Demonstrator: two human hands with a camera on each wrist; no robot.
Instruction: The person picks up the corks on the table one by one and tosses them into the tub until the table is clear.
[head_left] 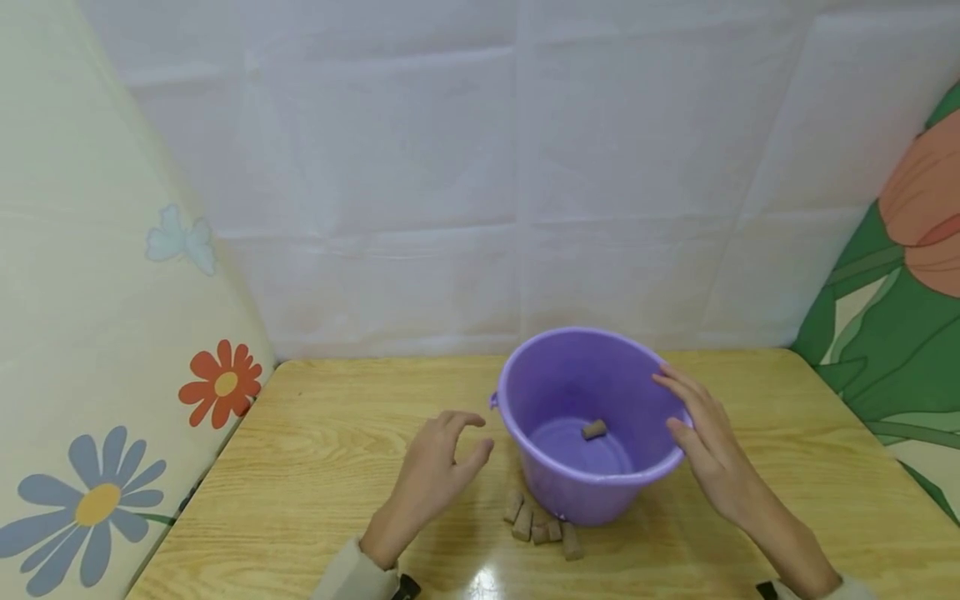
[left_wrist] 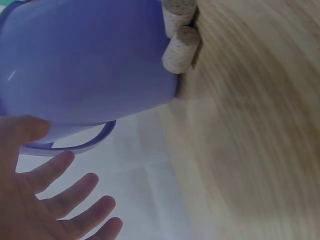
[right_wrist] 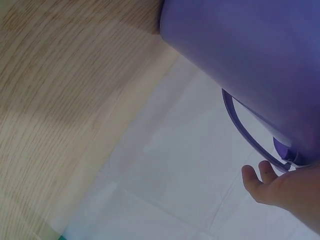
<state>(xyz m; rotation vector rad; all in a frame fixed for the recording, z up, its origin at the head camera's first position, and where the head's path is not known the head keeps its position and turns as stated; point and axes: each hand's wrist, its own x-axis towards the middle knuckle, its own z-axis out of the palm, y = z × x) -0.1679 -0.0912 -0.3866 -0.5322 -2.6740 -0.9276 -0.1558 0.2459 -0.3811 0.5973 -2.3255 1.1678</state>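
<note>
A purple bucket point(head_left: 592, 496) stands on the wooden table, its mouth tipped slightly toward me in the head view. One cork point(head_left: 594, 429) lies inside on its bottom. Several more corks point(head_left: 522, 523) lie against the bucket's front foot; two corks point(left_wrist: 181, 50) show in the left wrist view. My left hand point(head_left: 435, 462) hovers left of the bucket, apart from it, fingers spread and holding nothing. At the right rim is my right hand point(head_left: 708, 450), its thumb and index finger overlapping the rim loosely; exact contact is hidden. The bucket's handle point(right_wrist: 245, 131) hangs at the far side.
The light wood table point(head_left: 322, 492) runs back to a white cloth point(head_left: 390, 208). A flowered panel point(head_left: 97, 333) borders the left side, and a green-and-orange leaf-patterned panel point(head_left: 892, 333) borders the right.
</note>
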